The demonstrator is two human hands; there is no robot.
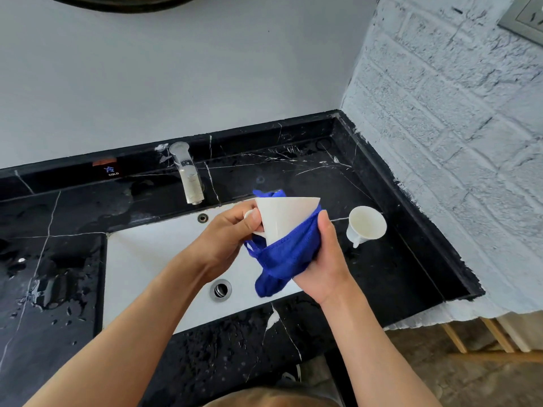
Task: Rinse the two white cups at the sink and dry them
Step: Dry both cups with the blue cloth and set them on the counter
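My left hand (pixel 226 236) grips a white cup (pixel 285 215) by its handle, tilted, above the right end of the white sink basin (pixel 152 254). My right hand (pixel 326 259) holds a blue cloth (pixel 288 254) wrapped against the cup's underside and right side. More blue cloth pokes out above the cup's rim. A second white cup (pixel 365 226) stands upright on the black marble counter (pixel 293 168) just to the right, its handle toward me.
A chrome tap (pixel 188 174) stands behind the basin, with a drain (pixel 220 290) in the basin's near side. Water drops cover the counter on the left and front. A white brick wall (pixel 455 142) bounds the counter's right.
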